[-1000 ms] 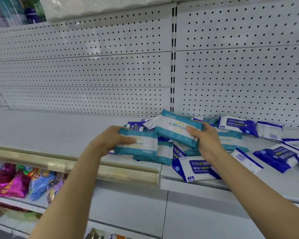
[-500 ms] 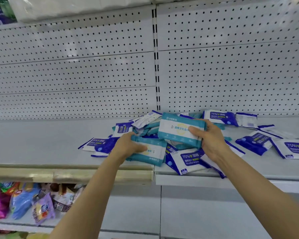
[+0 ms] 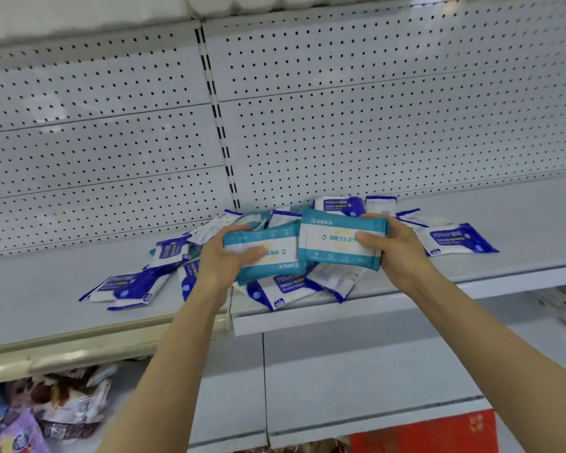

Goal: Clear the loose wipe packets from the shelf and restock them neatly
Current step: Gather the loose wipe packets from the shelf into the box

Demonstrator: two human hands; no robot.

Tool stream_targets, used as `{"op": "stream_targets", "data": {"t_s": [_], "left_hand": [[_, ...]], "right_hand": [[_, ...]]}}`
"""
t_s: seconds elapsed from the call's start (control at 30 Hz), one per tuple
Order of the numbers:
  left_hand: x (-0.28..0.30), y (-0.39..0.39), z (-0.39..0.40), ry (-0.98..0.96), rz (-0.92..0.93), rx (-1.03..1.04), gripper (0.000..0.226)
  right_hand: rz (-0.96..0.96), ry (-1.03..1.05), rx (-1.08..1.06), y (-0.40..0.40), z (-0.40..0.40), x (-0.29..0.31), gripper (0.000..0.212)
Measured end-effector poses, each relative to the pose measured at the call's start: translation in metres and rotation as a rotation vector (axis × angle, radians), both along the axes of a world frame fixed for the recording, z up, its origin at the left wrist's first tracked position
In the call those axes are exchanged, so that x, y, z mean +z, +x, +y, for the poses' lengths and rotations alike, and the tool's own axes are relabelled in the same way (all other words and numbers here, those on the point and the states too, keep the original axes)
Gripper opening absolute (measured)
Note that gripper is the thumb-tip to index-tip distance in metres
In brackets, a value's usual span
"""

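My left hand [image 3: 221,263] grips a teal-and-white wipe packet [image 3: 268,253] by its left end, thumb across the front. My right hand [image 3: 394,248] grips a second teal-and-white wipe packet [image 3: 335,238] by its right end. Both packets are lifted just above the white shelf [image 3: 520,230], side by side and nearly touching. Beneath and around them lies a loose pile of blue-and-white alcohol wipe packets [image 3: 285,289], some overlapping. One blue packet [image 3: 126,287] lies apart at the left, another blue packet [image 3: 455,238] at the right.
A perforated white back panel [image 3: 373,125] rises behind the shelf, with a slotted upright [image 3: 218,125] between its two sections. Snack bags [image 3: 62,407] fill the lower shelf at the bottom left. A red sign [image 3: 432,433] shows at the bottom right.
Both hands have lifted their teal packets a little and brought them closer together. The camera view has shifted right and tilted, so the shelf now slopes up to the right.
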State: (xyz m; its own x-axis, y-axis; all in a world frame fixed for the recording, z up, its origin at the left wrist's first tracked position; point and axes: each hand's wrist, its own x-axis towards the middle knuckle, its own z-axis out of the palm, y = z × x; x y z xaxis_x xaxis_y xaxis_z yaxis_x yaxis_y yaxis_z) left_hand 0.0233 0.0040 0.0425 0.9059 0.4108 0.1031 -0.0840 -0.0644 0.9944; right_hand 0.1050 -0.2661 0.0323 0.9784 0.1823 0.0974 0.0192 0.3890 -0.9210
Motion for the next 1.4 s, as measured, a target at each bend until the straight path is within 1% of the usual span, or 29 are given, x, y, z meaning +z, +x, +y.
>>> {"op": "stream_targets", "data": {"t_s": [0.17,0.27,0.4,0.53,0.8,0.97,1.1,1.27,1.4], "left_hand": [[-0.004,0.011,-0.081,0.005,-0.025,-0.09,0.045],[-0.006,0.011,-0.139,-0.018,-0.034,-0.136,0.043],[-0.011,0.008,-0.216,-0.04,-0.028,-0.185,0.046],[-0.017,0.004,-0.297,-0.062,-0.016,-0.218,0.046],[-0.034,0.01,-0.437,-0.075,0.008,-0.333,0.044],[-0.041,0.031,-0.517,-0.037,-0.033,-0.425,0.041],[-0.05,0.057,-0.58,-0.033,-0.051,-0.495,0.042],[-0.057,0.098,-0.661,-0.048,-0.043,-0.549,0.042],[-0.058,0.122,-0.721,-0.061,-0.028,-0.564,0.043]], "right_hand": [[-0.005,-0.014,-0.079,-0.015,-0.089,-0.005,0.036],[-0.005,-0.005,-0.119,-0.029,-0.151,-0.01,0.034],[-0.007,-0.018,-0.167,-0.052,-0.236,-0.011,0.037],[-0.008,-0.051,-0.225,-0.074,-0.318,-0.015,0.032],[0.018,-0.055,-0.344,-0.104,-0.452,-0.032,0.029],[0.032,-0.031,-0.437,-0.106,-0.529,-0.045,0.033],[0.046,0.002,-0.503,-0.098,-0.583,-0.047,0.029],[0.059,-0.111,-0.534,-0.076,-0.661,-0.049,0.027],[0.027,-0.256,-0.545,-0.062,-0.72,-0.048,0.029]]}}
